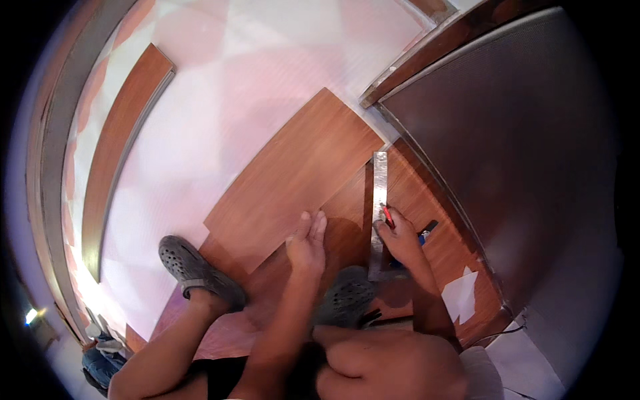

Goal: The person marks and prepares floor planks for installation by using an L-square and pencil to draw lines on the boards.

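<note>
Hands on wood plank (293,180): left hand (305,241) flat and open, right hand (400,237) gripping red pencil (387,215) beside metal square (379,200), which could slip, skewing the line.

a long wooden plank (300,173) lies on the floor underlay (200,120), running from near the feet away toward a door (520,147) on the right. a metal ruler (380,200) lies along the plank's right side, with the right hand (400,240) on it and the left hand (307,243) flat on the plank to its left. a second plank (123,147) lies well apart at the far left, and a paper scrap (461,295) sits right of the right forearm.
</note>
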A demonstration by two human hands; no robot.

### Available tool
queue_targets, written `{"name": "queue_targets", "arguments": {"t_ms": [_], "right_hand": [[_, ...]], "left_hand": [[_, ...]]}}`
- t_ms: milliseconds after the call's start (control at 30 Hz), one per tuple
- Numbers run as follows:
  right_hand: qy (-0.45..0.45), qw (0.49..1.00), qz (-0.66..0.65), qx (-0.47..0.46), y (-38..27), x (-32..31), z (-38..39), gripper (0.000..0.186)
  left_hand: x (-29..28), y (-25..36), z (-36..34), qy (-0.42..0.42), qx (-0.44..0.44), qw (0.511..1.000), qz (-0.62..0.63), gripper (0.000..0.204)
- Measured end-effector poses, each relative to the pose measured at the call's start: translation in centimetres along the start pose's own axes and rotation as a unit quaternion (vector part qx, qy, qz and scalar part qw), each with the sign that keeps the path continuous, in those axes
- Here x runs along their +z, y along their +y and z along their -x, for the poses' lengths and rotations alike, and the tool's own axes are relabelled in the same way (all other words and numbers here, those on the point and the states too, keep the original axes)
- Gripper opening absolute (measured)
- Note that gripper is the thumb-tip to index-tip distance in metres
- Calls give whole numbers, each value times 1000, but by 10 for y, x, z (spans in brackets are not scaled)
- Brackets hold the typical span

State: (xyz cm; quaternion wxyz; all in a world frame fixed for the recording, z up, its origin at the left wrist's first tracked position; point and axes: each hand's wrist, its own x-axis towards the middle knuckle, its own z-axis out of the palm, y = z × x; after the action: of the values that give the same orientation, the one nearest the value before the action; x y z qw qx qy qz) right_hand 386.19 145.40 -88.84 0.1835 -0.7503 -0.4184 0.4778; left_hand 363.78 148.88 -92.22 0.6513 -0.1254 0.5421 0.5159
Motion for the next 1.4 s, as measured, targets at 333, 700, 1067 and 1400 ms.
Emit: {"name": "queue_targets", "arguments": {"t_ms": [333, 700, 1067, 1400], "right_hand": [[56, 998, 14, -15, -28, -13, -38, 36], [95, 989, -107, 41, -46, 58, -47, 39], [345, 906, 162, -182, -50, 28, -109, 33], [309, 906, 203, -208, -68, 58, -124, 39]], "left_hand": [[-24, 3, 13, -75, -76, 958, -265, 26], [-1, -7, 2, -242, 88, 792, -554, 40], [18, 61, 2, -108, 288, 662, -683, 48], [11, 94, -18, -91, 333, 574, -742, 56]]}}
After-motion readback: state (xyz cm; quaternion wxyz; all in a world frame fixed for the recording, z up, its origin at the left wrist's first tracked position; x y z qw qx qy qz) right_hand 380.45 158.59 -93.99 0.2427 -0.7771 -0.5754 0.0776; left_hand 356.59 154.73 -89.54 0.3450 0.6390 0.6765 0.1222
